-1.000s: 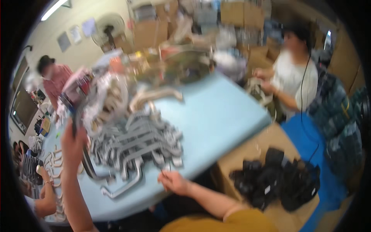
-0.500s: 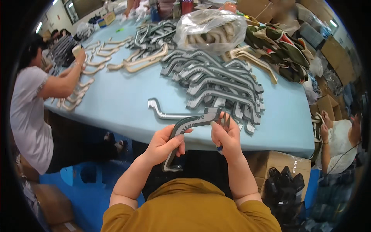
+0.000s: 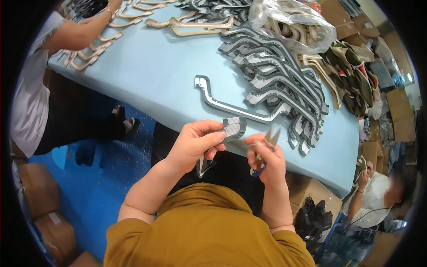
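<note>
My left hand (image 3: 195,144) is closed on a curved grey strip with a dark green, notched edge (image 3: 234,128). One end of the strip stands out past my fingertips, and another part hangs below the hand. My right hand (image 3: 270,162) grips a small pair of scissors (image 3: 272,135) with blue and yellow-green handles. The blades point up and away, slightly apart, clear of the strip's end. Just beyond my hands, a single bent strip of the same kind (image 3: 231,108) lies on the light blue tabletop (image 3: 164,75).
A heap of similar grey strips (image 3: 284,84) covers the table's right side. Behind it are a clear bag of beige pieces (image 3: 293,26) and dark green fabric pieces (image 3: 351,66). Beige strips (image 3: 200,27) lie farther back. One person works at left, another at right. An open carton (image 3: 318,196) stands below.
The view has swung so the table appears turned and higher. The scissors have come away from the strip, which my left hand now holds nearer its end, turned differently.
</note>
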### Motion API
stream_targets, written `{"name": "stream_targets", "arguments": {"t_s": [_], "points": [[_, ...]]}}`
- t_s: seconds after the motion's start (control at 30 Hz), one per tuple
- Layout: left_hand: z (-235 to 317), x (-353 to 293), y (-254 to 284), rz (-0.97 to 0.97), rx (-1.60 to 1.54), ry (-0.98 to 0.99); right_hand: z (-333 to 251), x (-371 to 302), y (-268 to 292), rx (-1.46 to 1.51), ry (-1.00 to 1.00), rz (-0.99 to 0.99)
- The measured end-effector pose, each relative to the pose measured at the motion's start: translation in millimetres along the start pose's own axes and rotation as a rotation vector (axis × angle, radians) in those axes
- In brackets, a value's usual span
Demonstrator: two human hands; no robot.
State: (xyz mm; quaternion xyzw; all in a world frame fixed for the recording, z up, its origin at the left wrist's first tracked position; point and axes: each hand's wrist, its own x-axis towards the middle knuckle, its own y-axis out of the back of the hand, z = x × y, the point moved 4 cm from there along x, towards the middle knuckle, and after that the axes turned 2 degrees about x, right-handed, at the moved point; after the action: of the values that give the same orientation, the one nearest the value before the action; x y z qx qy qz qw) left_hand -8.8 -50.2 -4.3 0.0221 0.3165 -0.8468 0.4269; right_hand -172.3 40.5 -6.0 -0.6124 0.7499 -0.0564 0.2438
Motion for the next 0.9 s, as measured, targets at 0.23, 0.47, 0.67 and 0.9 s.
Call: {"name": "stream_targets", "arguments": {"t_s": [0.23,0.47,0.67,0.9], "points": [[-9.4,-0.1,5.6,-0.035,0.032,0.031,12.4,-26.1,20.7,-0.508,-0.033,0.061],[-10.8,-6.6,2.2,-0.077,0.069,0.065,-46.4,-21.1,-7.8,-1.242,0.678,0.026],[-12.2,-9.1,-0.3,-0.072,0.091,0.080,-50.9,-17.4,-10.9,-1.336,0.800,0.022],[-16.9,-11.2,0.4,-0.160,0.018,0.151,-50.2,-17.3,-7.6,-1.397,0.864,-0.051]]}}
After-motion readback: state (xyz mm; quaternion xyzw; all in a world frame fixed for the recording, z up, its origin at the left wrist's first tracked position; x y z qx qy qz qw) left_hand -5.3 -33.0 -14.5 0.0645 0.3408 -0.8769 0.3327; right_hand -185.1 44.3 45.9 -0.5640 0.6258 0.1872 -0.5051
